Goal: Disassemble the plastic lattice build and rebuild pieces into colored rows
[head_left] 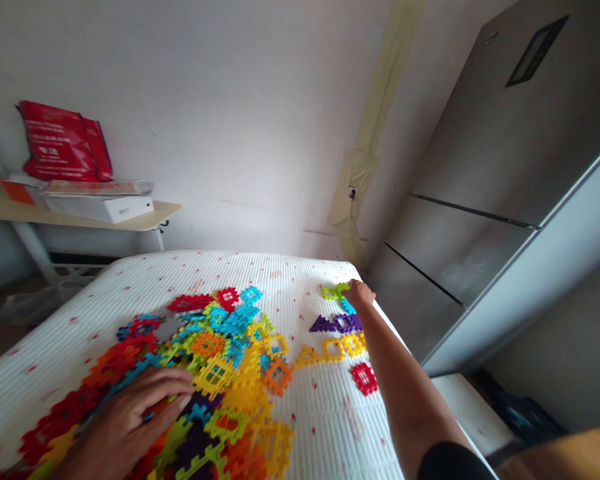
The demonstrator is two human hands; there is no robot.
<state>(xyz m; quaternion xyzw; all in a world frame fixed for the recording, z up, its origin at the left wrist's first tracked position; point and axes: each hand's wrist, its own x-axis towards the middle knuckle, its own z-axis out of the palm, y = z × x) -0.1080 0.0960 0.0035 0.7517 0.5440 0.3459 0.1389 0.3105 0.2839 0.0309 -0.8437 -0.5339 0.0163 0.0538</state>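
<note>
- Nearby, a stainless-steel fridge (480, 200) stands beyond the right edge of the white ribbed mattress (300, 280), with tan masking tape (355, 207) running down the wall behind.
- Farther left, a pale wooden shelf (80, 212) carries a white box (100, 209) beneath a red bag (63, 143).
- Plastic waffle blocks (225, 360) in red, orange, yellow, green and cyan lie heaped across the mattress's left and middle.
- Apart from the heap, purple triangular blocks (336, 324), a yellow chain of blocks (333, 348) and a red square block (364, 379) lie to the right.
- The left hand (123, 423) rests on the heap, fingers spread open.
- The right hand (360, 295) reaches the mattress's far corner, fingers closed on a green block (333, 291), just beside a cyan block (348, 306).
</note>
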